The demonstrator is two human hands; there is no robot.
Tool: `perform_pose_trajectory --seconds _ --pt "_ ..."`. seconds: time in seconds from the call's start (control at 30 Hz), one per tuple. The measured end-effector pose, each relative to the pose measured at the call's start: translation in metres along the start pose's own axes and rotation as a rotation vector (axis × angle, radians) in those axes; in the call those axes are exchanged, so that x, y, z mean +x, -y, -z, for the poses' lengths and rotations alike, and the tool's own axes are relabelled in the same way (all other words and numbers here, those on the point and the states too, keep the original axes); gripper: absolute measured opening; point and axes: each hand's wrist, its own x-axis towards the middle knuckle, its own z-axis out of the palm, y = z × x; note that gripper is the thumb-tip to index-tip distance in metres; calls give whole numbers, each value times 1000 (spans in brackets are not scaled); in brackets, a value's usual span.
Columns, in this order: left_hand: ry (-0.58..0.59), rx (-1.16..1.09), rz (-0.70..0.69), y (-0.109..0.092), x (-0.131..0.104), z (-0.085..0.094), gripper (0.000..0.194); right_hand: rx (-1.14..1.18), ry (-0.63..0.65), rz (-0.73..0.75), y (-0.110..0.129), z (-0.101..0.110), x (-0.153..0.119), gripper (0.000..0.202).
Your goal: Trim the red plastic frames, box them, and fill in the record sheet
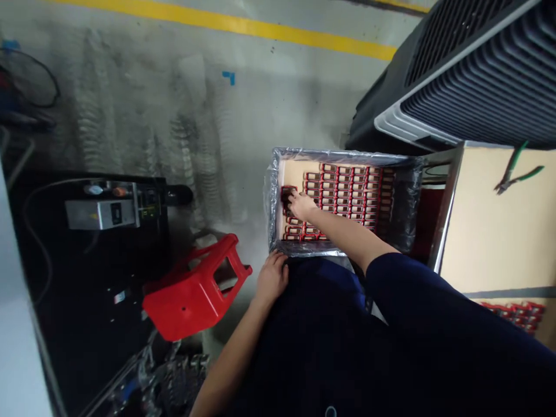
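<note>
Ideally, I'm leaving the red-edged pieces straight at mid-frame, my right hand half-curling over their left end, its hold unclear, my left hand lying loosely at the box corner.

**Red-edged parts in a plastic-lined box**

The parts lie in rows on a tan sheet within the box. At right, green-handled pliers lie spread on a tan worktop with a shiny edge.
</note>
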Motion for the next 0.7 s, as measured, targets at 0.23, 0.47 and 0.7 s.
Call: perform_pose_trajectory --seconds 0.23,0.47,0.7 --pt "-69 -144 18 -4 6 3 30 -18 39 -21 -4 -2 -14 34" --pt "-55 -251 28 -13 65 2 38 38 -41 -83 -8 16 -23 32" --pt "-98 -341 248 -15 166 -32 83 36 -67 -329 -22 27 -1 39"
